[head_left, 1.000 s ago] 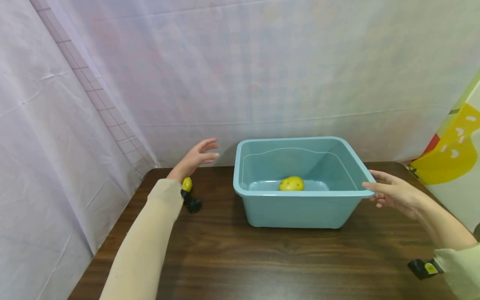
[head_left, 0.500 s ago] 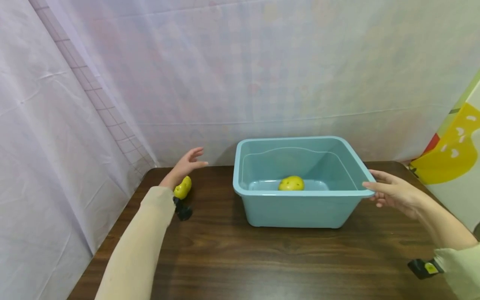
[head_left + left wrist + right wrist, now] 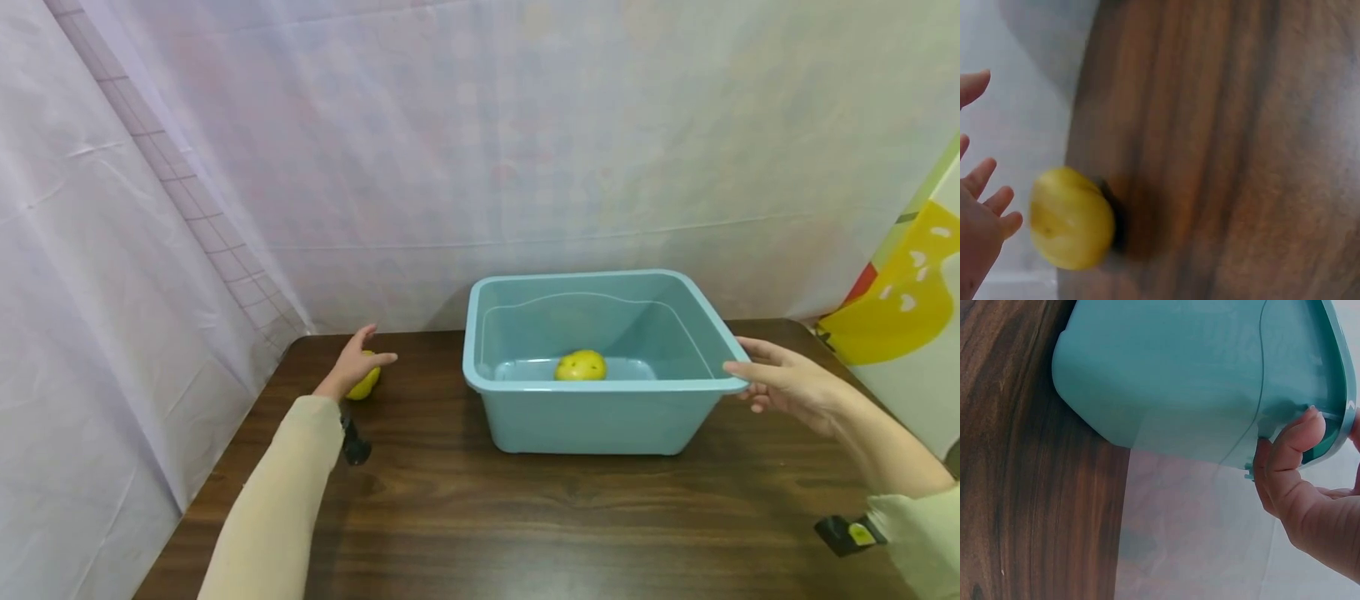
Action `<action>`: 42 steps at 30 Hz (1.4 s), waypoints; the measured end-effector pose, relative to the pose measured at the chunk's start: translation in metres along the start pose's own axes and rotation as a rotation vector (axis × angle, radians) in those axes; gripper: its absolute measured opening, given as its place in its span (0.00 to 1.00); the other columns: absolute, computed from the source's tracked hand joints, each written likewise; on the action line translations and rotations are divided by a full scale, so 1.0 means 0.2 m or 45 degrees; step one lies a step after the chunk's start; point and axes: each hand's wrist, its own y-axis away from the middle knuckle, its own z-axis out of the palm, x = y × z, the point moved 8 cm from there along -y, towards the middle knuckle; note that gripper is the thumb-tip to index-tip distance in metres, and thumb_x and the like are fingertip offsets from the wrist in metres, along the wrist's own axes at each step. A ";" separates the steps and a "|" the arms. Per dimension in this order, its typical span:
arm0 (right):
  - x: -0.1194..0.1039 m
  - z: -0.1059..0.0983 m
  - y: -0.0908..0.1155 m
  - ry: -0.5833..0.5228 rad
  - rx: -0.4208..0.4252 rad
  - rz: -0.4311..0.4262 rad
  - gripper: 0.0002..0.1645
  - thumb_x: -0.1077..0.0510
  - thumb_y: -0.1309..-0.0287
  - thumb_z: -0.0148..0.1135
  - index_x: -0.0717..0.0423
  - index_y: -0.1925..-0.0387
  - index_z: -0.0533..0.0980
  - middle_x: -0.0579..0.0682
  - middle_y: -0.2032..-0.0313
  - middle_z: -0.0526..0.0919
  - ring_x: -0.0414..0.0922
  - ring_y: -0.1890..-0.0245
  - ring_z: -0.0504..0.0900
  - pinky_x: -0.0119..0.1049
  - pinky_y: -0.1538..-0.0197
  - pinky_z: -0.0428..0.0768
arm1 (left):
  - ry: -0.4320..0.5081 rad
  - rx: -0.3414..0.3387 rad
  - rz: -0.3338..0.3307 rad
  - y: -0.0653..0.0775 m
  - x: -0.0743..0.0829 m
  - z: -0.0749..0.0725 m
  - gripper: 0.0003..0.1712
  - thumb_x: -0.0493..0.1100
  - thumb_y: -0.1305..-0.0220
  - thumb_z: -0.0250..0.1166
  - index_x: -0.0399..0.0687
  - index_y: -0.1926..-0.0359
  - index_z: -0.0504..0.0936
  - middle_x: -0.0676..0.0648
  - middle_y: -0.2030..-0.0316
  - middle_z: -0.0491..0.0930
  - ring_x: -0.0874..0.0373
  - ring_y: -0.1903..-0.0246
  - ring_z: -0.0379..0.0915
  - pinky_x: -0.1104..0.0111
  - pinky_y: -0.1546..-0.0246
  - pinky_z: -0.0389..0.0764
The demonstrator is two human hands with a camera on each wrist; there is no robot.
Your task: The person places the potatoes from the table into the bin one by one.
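Observation:
My left hand point(image 3: 351, 369) hovers at the table's far left with fingers spread and thumb apart, holding nothing. Partly hidden behind it is a lumpy yellow potato point(image 3: 365, 386); the left wrist view shows this potato point(image 3: 1074, 224) on the wood just beside my fingertips, with a gap between. A light blue plastic tub point(image 3: 585, 423) stands upright right of centre. Another yellow potato point(image 3: 582, 365), marked with small dark dimples, lies on its floor. At the tub's right front corner my right hand point(image 3: 798, 387) pinches the rim, thumb above and fingers curled underneath.
The dark wooden table point(image 3: 480, 525) ends at a pale curtain point(image 3: 480, 150) behind the tub, and another curtain hangs along the left edge. A yellow printed panel point(image 3: 892, 317) stands at the right. Both wrists wear black cameras.
My left hand has moved left and down toward the near side, closer to the potato on the table. My right hand keeps its hold on the tub, which stays in place.

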 end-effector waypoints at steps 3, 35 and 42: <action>0.00 0.00 0.00 -0.006 0.005 0.005 0.41 0.55 0.33 0.46 0.70 0.34 0.36 0.43 0.70 0.79 0.40 0.72 0.78 0.33 0.68 0.78 | -0.107 0.063 -0.040 0.00 -0.06 -0.02 0.43 0.44 0.40 0.60 0.41 0.30 0.48 0.33 0.32 0.45 0.37 0.33 0.36 0.46 0.36 0.47; 0.01 0.00 0.00 0.003 0.013 0.005 0.39 0.55 0.33 0.46 0.69 0.35 0.38 0.43 0.69 0.79 0.41 0.72 0.77 0.33 0.68 0.78 | -0.413 0.371 -0.143 0.04 -0.28 -0.03 0.45 0.49 0.46 0.63 0.39 0.33 0.52 0.29 0.38 0.50 0.31 0.43 0.52 0.43 0.45 0.60; 0.01 0.00 0.00 0.006 0.014 -0.004 0.38 0.55 0.33 0.46 0.69 0.35 0.38 0.44 0.69 0.79 0.41 0.73 0.77 0.33 0.69 0.78 | -0.409 0.412 -0.175 0.02 -0.31 -0.03 0.47 0.49 0.47 0.65 0.39 0.33 0.51 0.30 0.38 0.51 0.33 0.43 0.52 0.45 0.45 0.61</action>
